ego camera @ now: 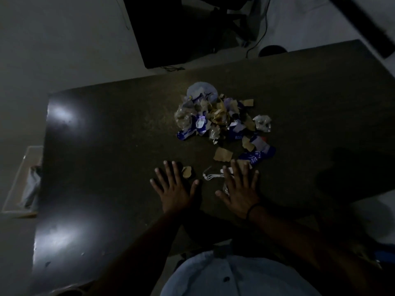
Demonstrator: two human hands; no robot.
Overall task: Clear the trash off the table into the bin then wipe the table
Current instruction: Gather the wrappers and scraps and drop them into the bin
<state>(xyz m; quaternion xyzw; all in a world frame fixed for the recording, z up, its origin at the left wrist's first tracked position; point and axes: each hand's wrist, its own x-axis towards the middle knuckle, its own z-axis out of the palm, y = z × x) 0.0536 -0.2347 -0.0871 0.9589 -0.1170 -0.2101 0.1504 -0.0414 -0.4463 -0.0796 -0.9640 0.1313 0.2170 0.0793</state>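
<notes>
Near the front edge of the table (96, 135), head view: the left hand (174, 190) and right hand (240, 189) are both lying palm-down, fingers straight and spread, gripping nothing.

Around the table's middle the trash pile (218, 116) is sitting on the far-edge side of the hands. It is lying apart from the left hand, while its nearest strays are reaching the right hand. On the right, the fingertips (233, 163) are touching or overlapping a blue wrapper (254, 157) and a white scrap (227, 170); cannot tell which from this angle.

Between the two hands a white cord (210, 175) is lying just beside the right index finger. Just beside the left index finger a small cardboard scrap (187, 171) is sitting. Between hands and pile a larger cardboard piece (223, 155) is lying flat.

My read on the step: clearing phase, nothing lifted yet, wiping not yet in play. Off the table's left edge an open box (21, 178) is standing on the floor. It is probably the bin, but the lighting is too dim to confirm.

Next move is calling for raking the loose strays into the pile, cupping both hands round a load, then carrying it over the left edge. These are mixed light bits, so I'm expecting several trips and some droppage.
</notes>
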